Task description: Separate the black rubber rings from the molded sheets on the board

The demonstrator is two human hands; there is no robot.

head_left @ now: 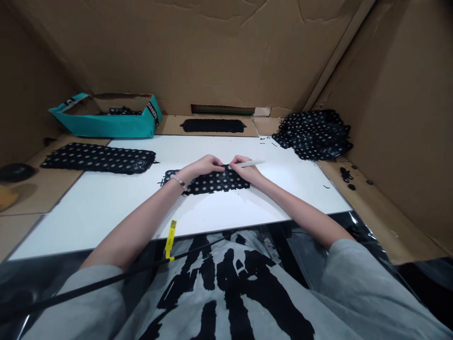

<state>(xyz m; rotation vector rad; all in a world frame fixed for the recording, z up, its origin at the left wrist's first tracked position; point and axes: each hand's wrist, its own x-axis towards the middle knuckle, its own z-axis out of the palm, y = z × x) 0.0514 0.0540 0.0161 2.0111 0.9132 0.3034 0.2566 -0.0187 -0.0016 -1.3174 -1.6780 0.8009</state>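
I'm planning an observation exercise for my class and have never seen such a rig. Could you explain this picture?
There is no machine: someone works bare-handed, seen by a camera on their head looking forward and down. A black dotted sheet lies on a white board. The right hand holds a white tool, shaped like a pen, near the sheet's upper edge. The left hand touches that edge; whether it pinches is unclear. Around them are another dotted sheet, a dotted pile and a teal box.
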